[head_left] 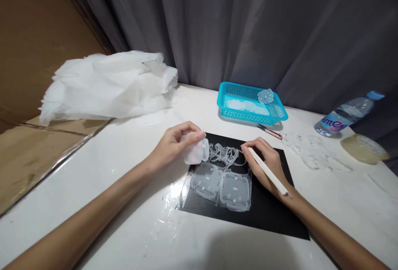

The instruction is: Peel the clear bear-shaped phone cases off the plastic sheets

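Observation:
My left hand (pixel 177 141) is closed around a small translucent silicone piece (pixel 196 151), held just above the left edge of a black mat (pixel 267 212). My right hand (pixel 265 164) grips a thin white stick-like tool (pixel 268 171) like a pen, its tip near a tangle of clear trimmed strips (pixel 224 154). On the mat below lie two joined translucent silicone pads (pixel 221 186) with small white dots.
A turquoise basket (pixel 280 114) at the back holds similar clear pieces. A pile of white sheets (pixel 105 85) lies at the left on cardboard. A water bottle (pixel 345 117), a tape roll (pixel 365 148), clear scraps (pixel 314 152) and a pink-handled tool (pixel 270 131) lie to the right.

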The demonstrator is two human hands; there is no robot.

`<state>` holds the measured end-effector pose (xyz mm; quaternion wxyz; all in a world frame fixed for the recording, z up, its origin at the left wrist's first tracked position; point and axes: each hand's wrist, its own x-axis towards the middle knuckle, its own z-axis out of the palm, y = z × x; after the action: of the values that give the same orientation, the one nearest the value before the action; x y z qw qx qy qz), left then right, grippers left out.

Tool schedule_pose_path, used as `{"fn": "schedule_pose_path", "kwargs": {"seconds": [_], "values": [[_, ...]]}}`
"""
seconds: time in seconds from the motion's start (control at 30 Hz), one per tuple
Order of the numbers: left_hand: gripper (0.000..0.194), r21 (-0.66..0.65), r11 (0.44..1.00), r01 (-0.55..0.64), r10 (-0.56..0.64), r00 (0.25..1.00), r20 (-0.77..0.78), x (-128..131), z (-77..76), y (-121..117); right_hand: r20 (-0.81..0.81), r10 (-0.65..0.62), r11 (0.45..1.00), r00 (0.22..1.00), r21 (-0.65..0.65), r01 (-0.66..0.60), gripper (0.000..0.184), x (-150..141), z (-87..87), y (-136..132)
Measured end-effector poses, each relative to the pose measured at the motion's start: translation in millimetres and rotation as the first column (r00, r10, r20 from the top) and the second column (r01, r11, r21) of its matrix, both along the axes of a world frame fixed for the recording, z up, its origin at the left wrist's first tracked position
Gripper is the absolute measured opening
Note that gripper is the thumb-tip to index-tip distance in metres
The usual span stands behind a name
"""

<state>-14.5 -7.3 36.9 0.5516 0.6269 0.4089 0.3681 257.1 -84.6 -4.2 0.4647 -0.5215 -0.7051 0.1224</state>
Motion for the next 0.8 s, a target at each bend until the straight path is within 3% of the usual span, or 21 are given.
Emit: {"fn": "schedule_pose_path", "kwargs": {"seconds": [0.13,0.4,0.8], "values": [[0.028,-0.022,0.991,0.13,-0.131,0.991,-0.037,15,5.9,-22,-0.027,-0.073,0.996,0.997,0.052,0.074,0.011,-6,2.9,-5],[0.03,-0.043,0.976,0.216,-0.217,0.976,-0.034,21,7.0,-32,-0.092,0.186,0.982,0.978,-0.018,-0.188,0.014,-27,15.8,-23],[0.034,-0.143,0.961,0.237,-0.244,0.969,-0.033,28,0.7,-40,-0.263,0.249,0.927,0.932,-0.212,-0.308,0.018,-27,16.8,-20]]}}
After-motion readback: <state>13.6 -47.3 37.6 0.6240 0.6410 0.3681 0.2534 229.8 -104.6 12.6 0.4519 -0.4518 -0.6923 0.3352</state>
